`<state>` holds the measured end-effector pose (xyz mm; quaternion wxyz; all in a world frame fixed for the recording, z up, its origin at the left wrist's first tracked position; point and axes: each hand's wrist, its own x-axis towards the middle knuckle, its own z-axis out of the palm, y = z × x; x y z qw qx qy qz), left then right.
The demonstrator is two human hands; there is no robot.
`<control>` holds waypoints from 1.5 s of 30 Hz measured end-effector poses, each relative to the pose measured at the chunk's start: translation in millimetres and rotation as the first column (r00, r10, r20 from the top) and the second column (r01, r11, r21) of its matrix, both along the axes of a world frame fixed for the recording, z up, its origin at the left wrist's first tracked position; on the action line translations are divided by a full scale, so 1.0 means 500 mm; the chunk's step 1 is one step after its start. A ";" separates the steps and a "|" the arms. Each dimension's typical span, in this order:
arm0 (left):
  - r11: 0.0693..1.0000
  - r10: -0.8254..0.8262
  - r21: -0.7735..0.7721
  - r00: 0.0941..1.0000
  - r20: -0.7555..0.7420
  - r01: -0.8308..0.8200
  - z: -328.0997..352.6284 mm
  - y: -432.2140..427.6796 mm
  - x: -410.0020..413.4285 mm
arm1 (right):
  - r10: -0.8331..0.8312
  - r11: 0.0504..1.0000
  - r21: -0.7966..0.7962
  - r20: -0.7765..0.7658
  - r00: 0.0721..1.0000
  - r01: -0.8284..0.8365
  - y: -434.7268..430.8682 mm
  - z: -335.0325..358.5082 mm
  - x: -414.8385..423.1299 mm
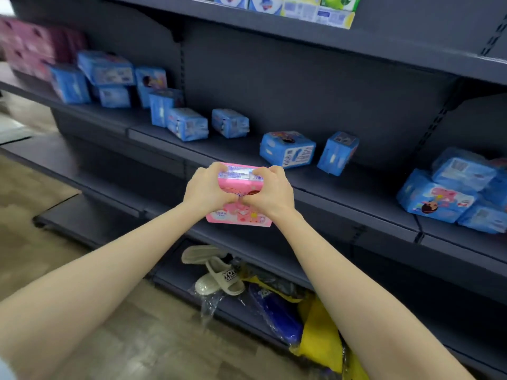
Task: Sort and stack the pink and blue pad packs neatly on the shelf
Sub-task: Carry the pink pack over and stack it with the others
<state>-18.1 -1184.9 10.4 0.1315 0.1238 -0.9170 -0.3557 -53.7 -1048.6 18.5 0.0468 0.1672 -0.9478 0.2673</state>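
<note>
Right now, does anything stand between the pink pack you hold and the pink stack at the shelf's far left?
Yes. Loose blue packs crowd the shelf between the pink pack and the pink stack; the aisle side looks free.

pink packs blurred far left, blue pile cut off right

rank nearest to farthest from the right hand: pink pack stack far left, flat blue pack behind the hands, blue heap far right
From the right hand, head view:
1. Flat blue pad pack, behind it.
2. Heap of blue pad packs, far right.
3. Stack of pink pad packs, far left.
</note>
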 end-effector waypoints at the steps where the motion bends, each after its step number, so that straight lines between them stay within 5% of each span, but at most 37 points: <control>1: 1.000 -0.005 -0.001 1.000 0.004 0.005 -0.002 -0.009 0.000 | 0.006 1.000 0.001 -0.002 1.000 -0.006 -0.007 -0.002 -0.001; 17: 0.929 0.361 -0.031 0.883 0.300 -0.369 -0.116 -0.282 0.149 | 0.424 0.894 0.068 0.184 0.887 -0.442 -0.335 -0.140 0.036; 45: 0.550 0.811 -0.020 0.528 0.251 -0.835 -0.136 -0.632 0.210 | 0.852 0.473 0.038 0.233 0.469 -0.880 -0.803 -0.127 -0.007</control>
